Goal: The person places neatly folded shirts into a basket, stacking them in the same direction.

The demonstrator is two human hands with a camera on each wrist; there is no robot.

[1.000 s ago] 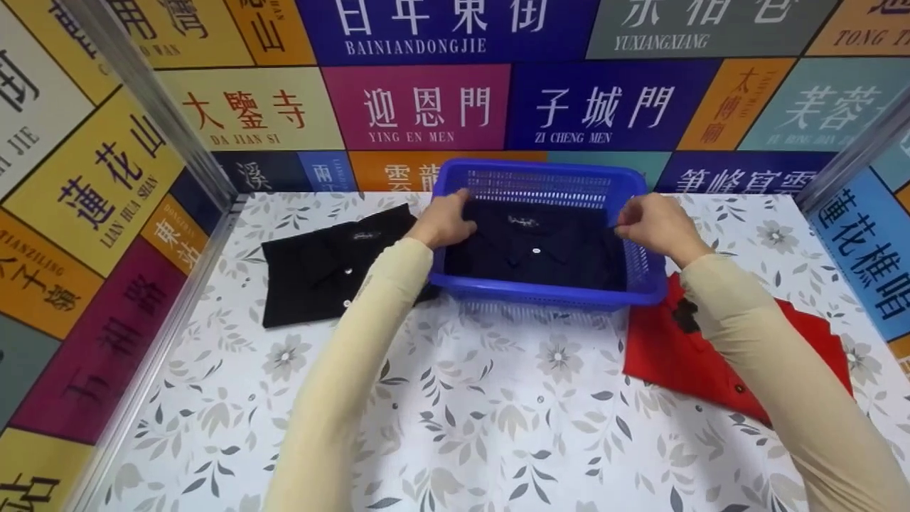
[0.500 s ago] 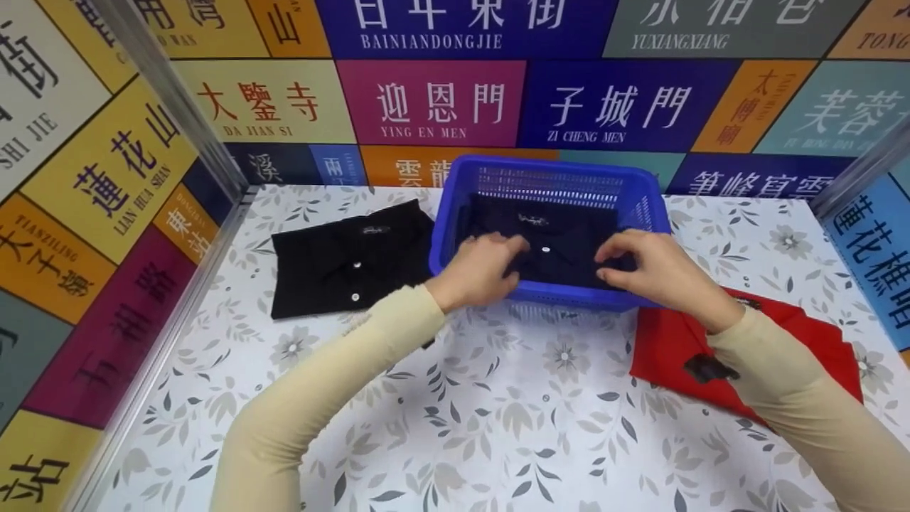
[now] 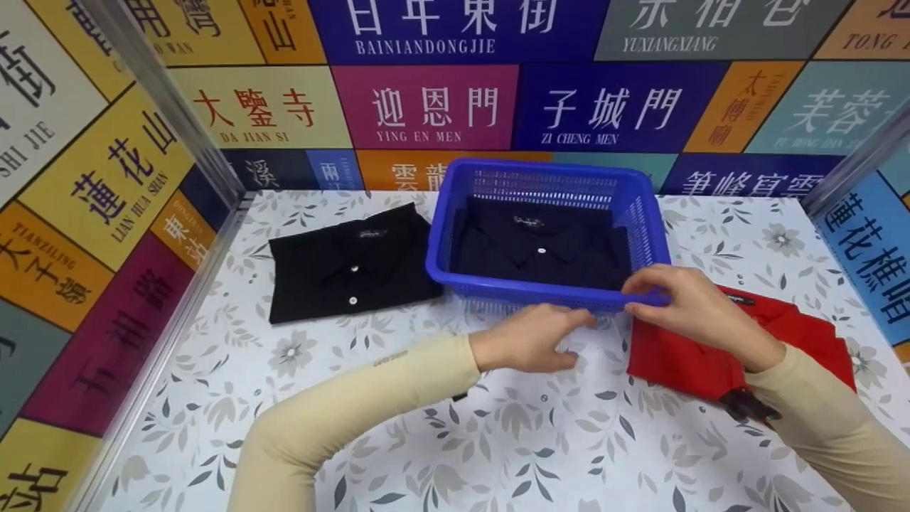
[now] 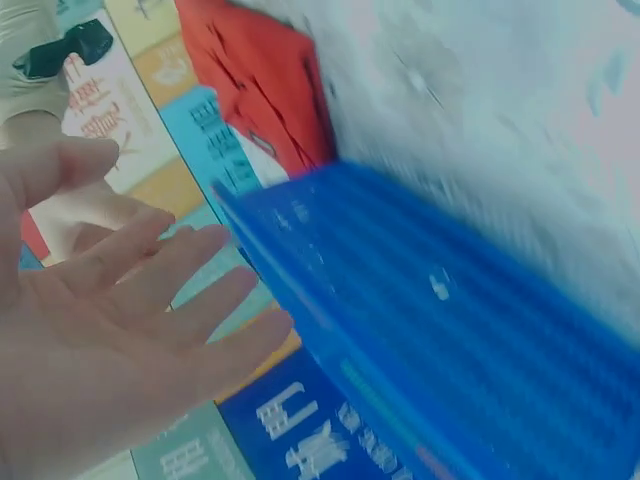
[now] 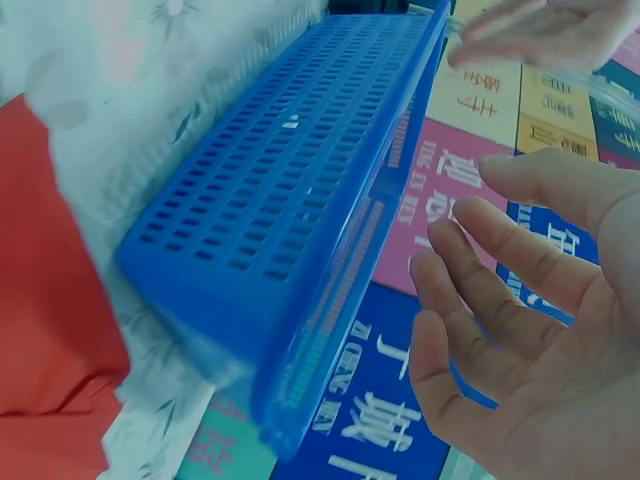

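The navy shirt (image 3: 498, 249) lies folded in the blue basket (image 3: 547, 293), collar up, its label toward the far wall and 1 white button (image 3: 542, 250) showing. The basket stands upright at the back of the tabletop (image 3: 426, 448), between 2 other folded shirts: the black shirt (image 3: 306, 277) on the left and the red shirt (image 3: 789, 323) on the right, partly covered by the right forearm.

The left hand (image 3: 530, 338) is in front of the basket's near wall, fingers apart, holding nothing. The right hand (image 3: 686, 302) is at the near right corner, fingers loosely bent, thumb apart, nothing between them; whether it touches the rim, I cannot tell.

The step in hand looks like settling the navy shirt and getting both hands clear of the basket. To do that well, I would lift the fingers up and over the rim instead of dragging them across it, since a snagged cuff could tip or turn this light-looking basket. The shirt seems to sit fairly flat, though its right edge looks a little raised near the side wall; a light press with flat fingers should be enough there, as pinching would probably crease the collar. Keeping the right forearm higher would also avoid rubbing the red shirt out of its fold.
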